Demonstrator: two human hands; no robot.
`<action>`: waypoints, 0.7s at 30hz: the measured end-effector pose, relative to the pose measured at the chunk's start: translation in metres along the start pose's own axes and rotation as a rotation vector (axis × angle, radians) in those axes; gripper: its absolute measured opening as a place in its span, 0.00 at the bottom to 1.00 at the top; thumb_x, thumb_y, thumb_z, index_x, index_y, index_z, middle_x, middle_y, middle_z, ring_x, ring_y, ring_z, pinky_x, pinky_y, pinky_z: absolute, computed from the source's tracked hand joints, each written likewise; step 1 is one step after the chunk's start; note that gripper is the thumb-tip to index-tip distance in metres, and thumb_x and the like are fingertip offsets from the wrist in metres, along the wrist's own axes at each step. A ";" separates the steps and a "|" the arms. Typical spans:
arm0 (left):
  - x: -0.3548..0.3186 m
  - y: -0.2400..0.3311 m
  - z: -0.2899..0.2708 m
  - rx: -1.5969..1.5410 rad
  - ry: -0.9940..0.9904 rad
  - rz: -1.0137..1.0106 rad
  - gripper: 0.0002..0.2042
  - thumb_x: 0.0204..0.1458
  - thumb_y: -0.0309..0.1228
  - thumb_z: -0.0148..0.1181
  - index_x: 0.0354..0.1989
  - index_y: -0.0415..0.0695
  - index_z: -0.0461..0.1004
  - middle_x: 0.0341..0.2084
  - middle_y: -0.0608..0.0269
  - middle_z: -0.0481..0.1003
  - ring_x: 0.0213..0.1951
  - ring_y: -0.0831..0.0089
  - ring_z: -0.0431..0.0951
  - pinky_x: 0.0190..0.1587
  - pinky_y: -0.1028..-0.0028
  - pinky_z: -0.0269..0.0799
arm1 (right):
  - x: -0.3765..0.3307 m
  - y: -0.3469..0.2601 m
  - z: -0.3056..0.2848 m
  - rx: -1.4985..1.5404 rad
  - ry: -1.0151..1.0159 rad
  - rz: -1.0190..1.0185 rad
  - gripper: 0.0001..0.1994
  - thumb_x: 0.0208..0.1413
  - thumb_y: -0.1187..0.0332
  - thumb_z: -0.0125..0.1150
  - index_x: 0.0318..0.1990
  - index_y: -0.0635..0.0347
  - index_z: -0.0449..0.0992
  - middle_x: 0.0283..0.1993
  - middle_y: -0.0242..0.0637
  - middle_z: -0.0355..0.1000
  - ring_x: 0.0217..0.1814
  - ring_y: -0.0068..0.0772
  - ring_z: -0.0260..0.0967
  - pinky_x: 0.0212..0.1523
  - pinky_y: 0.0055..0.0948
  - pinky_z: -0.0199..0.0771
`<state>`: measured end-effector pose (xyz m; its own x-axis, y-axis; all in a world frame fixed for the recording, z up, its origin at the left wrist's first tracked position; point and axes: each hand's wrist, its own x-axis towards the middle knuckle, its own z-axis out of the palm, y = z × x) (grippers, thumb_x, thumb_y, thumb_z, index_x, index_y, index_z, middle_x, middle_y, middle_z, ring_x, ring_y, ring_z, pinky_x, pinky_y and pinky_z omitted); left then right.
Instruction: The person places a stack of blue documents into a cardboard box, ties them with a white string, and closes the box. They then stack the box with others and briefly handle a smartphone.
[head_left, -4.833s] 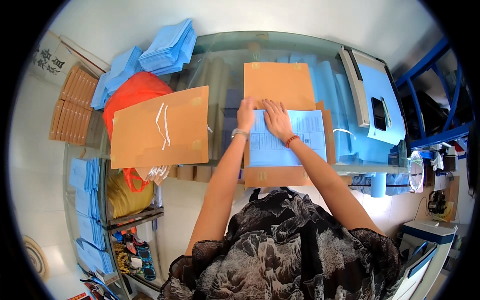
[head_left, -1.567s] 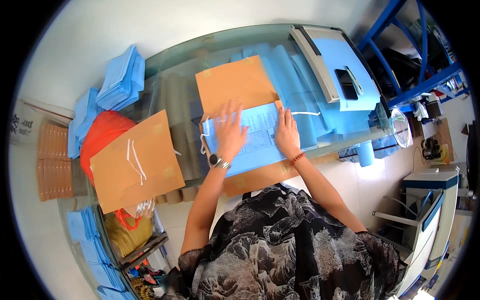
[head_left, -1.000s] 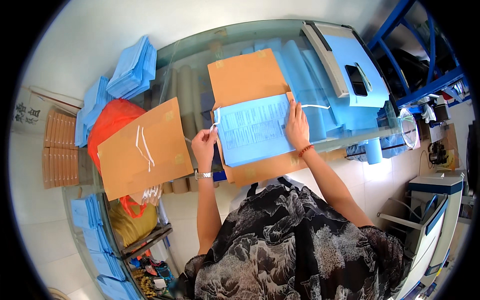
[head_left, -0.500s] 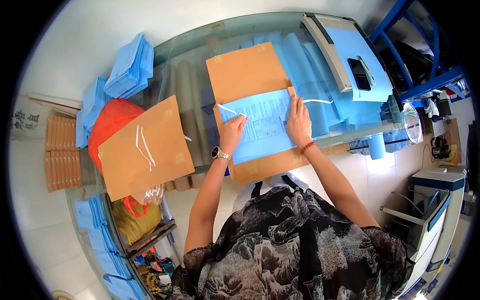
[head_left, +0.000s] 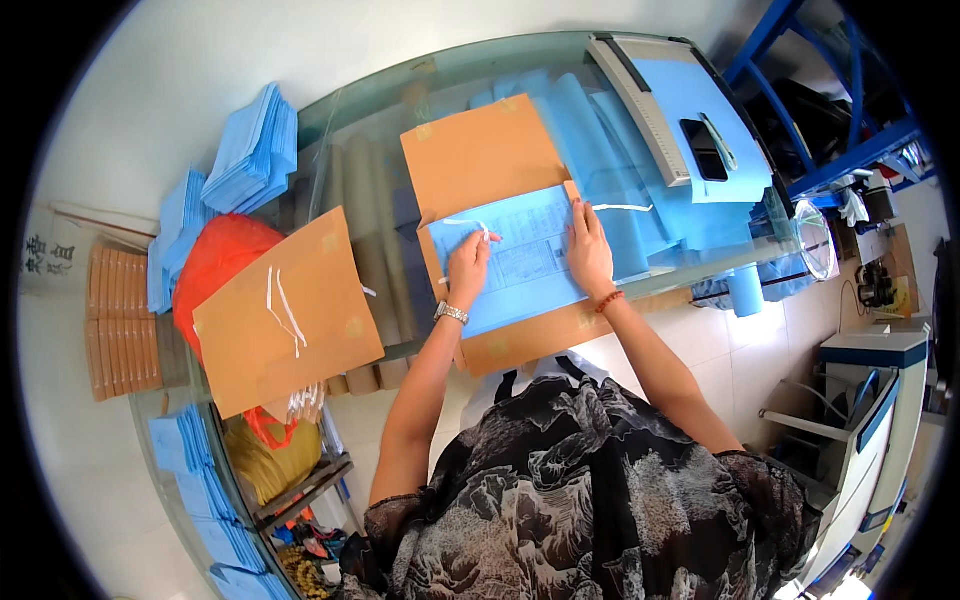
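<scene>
An orange-brown cardboard folder [head_left: 485, 152] lies unfolded on the glass table before me. On its middle panel rests a blue printed sheet [head_left: 520, 285], covered with small text and boxes. Over the sheet's upper left part, my left hand [head_left: 468, 270] pinches the end of a white ribbon [head_left: 462, 221] between thumb and fingertips. My right hand [head_left: 590, 252] lies with straight fingers along the sheet's right edge, against the folder's side flap. Another white ribbon [head_left: 625, 208] sticks out to the right, untouched.
To the left lies another brown folder [head_left: 300, 330] with white ribbons, partly over a red plastic bag [head_left: 225, 262]. Blue stacks [head_left: 250, 145] stand behind it. A paper trimmer [head_left: 640, 110] at the far right carries blue sheets and a black phone [head_left: 703, 150]. Rolls show beneath the glass.
The ribbon in my left hand has gone from nearly straight to a slack curve. My right hand stays at the sheet's right edge. The whole view has shifted slightly.
</scene>
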<state>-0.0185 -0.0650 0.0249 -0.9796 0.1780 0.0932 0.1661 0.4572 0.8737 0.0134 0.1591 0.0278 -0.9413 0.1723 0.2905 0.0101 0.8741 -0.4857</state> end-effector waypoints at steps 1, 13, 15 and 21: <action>0.003 -0.002 0.005 -0.078 0.003 -0.005 0.14 0.65 0.34 0.44 0.35 0.43 0.77 0.13 0.73 0.56 0.17 0.85 0.55 0.21 0.77 0.53 | 0.001 0.003 0.002 0.089 0.050 -0.004 0.23 0.59 0.74 0.50 0.63 0.68 0.61 0.61 0.59 0.61 0.59 0.53 0.64 0.58 0.40 0.67; 0.013 0.033 0.060 -0.228 -0.170 0.077 0.13 0.65 0.35 0.45 0.36 0.44 0.76 0.12 0.69 0.58 0.17 0.81 0.57 0.21 0.74 0.54 | 0.006 0.019 -0.008 1.197 0.191 0.550 0.17 0.49 0.78 0.67 0.48 0.70 0.77 0.34 0.31 0.78 0.32 0.16 0.70 0.37 0.17 0.71; 0.014 0.035 0.068 -0.258 -0.132 0.126 0.13 0.65 0.35 0.44 0.37 0.44 0.76 0.14 0.69 0.59 0.19 0.81 0.58 0.22 0.75 0.56 | 0.003 0.015 -0.014 1.075 0.152 0.448 0.17 0.50 0.78 0.66 0.49 0.71 0.76 0.38 0.35 0.79 0.38 0.18 0.73 0.44 0.18 0.72; 0.016 0.027 0.068 -0.445 -0.175 0.050 0.14 0.65 0.36 0.44 0.40 0.41 0.74 0.20 0.70 0.66 0.24 0.82 0.64 0.29 0.77 0.62 | -0.012 0.000 -0.013 0.935 0.045 0.327 0.14 0.52 0.77 0.64 0.47 0.70 0.77 0.39 0.38 0.79 0.41 0.19 0.75 0.44 0.18 0.74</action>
<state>-0.0219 0.0099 0.0179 -0.9316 0.3517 0.0917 0.1106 0.0338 0.9933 0.0295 0.1632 0.0348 -0.9259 0.3748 0.0476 -0.0215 0.0736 -0.9971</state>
